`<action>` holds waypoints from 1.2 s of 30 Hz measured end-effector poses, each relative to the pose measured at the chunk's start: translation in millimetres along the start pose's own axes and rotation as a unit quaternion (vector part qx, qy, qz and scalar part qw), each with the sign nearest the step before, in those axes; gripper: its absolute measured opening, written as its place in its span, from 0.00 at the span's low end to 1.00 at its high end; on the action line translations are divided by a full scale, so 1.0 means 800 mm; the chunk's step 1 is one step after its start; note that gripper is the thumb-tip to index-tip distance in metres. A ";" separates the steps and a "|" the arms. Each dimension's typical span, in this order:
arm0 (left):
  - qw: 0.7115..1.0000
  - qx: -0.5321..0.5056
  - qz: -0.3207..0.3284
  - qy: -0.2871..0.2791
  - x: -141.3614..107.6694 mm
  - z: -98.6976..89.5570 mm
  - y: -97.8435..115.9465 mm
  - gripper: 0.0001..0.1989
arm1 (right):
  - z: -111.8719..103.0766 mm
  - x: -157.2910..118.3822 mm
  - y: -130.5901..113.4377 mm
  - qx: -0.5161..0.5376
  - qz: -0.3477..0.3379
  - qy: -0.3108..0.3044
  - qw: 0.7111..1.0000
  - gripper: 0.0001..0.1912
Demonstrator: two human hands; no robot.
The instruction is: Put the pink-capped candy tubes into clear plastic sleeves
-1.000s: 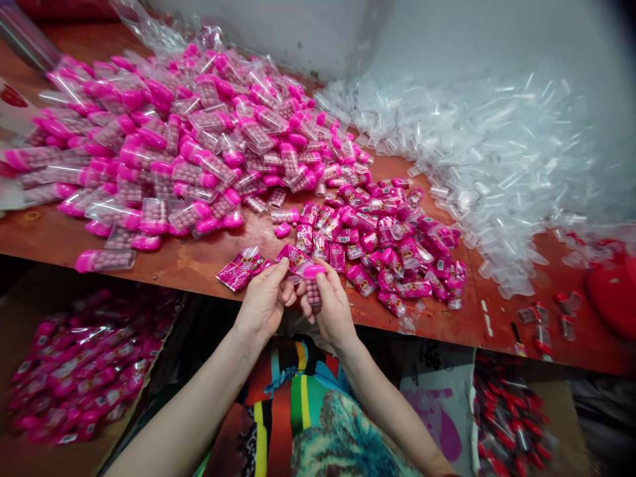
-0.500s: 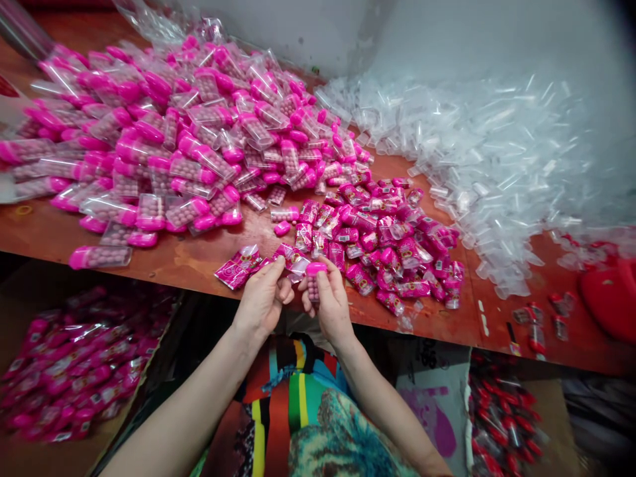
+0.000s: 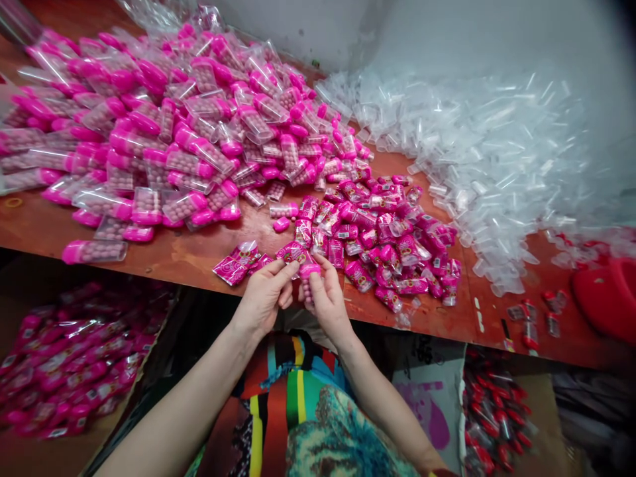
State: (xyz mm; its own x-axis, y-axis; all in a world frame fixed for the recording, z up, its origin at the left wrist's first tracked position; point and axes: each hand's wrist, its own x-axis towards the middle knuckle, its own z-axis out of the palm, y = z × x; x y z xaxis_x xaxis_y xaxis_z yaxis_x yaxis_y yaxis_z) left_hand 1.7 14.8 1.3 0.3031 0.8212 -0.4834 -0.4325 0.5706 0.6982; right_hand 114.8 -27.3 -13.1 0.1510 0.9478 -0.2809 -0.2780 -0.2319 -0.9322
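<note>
My right hand (image 3: 325,295) holds a small clear bottle (image 3: 307,286) of pink beads, its pink cap up. The fingers of my left hand (image 3: 268,291) pinch a printed pink wrapper (image 3: 293,252), which touches the cap of the bottle. Flat pink wrappers (image 3: 236,264) lie on the table just left of my hands. To the right is a heap of wrapped pink packets (image 3: 382,238). Behind, on the left, stands a large pile of pink-capped bottles (image 3: 199,132).
Clear empty containers (image 3: 487,159) are heaped at the back right against the wall. The red-brown table (image 3: 169,255) holds a red bowl (image 3: 609,298) at right. Below its edge are boxes of pink packets (image 3: 84,358) and red-capped items (image 3: 497,411).
The wrapper in my left hand has come over to the bottle and now overlaps its cap. My left hand has shifted slightly right. The view has moved slightly.
</note>
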 end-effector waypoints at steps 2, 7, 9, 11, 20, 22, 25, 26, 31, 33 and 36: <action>1.000 0.000 -0.010 -0.006 0.000 -0.002 0.000 0.14 | -0.002 -0.002 0.003 -0.048 -0.029 -0.004 0.998 0.27; 0.997 -0.011 -0.054 -0.053 0.000 -0.006 -0.003 0.15 | -0.006 -0.002 0.001 -0.041 -0.014 -0.034 0.998 0.28; 0.995 -0.008 -0.075 -0.071 -0.002 -0.006 -0.004 0.17 | -0.009 0.000 -0.002 -0.011 0.026 -0.054 0.998 0.27; 0.993 0.001 -0.082 -0.083 -0.004 -0.005 -0.005 0.18 | -0.014 0.002 -0.004 -0.001 0.049 -0.072 0.996 0.27; 0.995 -0.037 -0.070 -0.067 -0.003 0.000 -0.001 0.17 | -0.020 -0.008 -0.004 -0.123 -0.079 -0.070 0.987 0.32; 0.995 -0.030 -0.073 -0.067 -0.002 0.000 0.001 0.17 | -0.021 -0.011 -0.001 -0.047 -0.026 -0.078 0.995 0.29; 0.993 -0.001 -0.090 -0.081 -0.003 0.000 0.000 0.17 | -0.022 -0.013 0.003 0.057 0.061 -0.097 0.992 0.28; 0.993 0.004 -0.090 -0.082 -0.004 0.000 -0.002 0.17 | -0.022 -0.013 0.003 0.062 0.067 -0.093 0.992 0.28; 0.993 0.008 -0.097 -0.069 -0.006 0.000 -0.011 0.16 | -0.018 -0.012 -0.001 -0.094 -0.042 -0.039 0.994 0.26; 0.992 0.011 -0.108 -0.071 -0.007 -0.002 -0.011 0.17 | -0.017 -0.011 -0.001 -0.090 -0.027 -0.051 0.994 0.26; 0.991 0.001 -0.112 -0.076 -0.009 -0.003 -0.009 0.18 | -0.016 -0.010 0.001 -0.014 0.037 -0.074 0.996 0.25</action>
State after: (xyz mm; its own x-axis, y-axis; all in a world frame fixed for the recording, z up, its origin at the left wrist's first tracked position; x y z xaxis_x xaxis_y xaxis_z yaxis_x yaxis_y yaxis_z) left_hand 0.4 4.8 -1.8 0.5164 0.6634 -0.5416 -0.3377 0.7389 0.5831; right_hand 125.8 -37.6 -14.3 -0.0106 0.9491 -0.3148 -0.2554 -0.3069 -0.9168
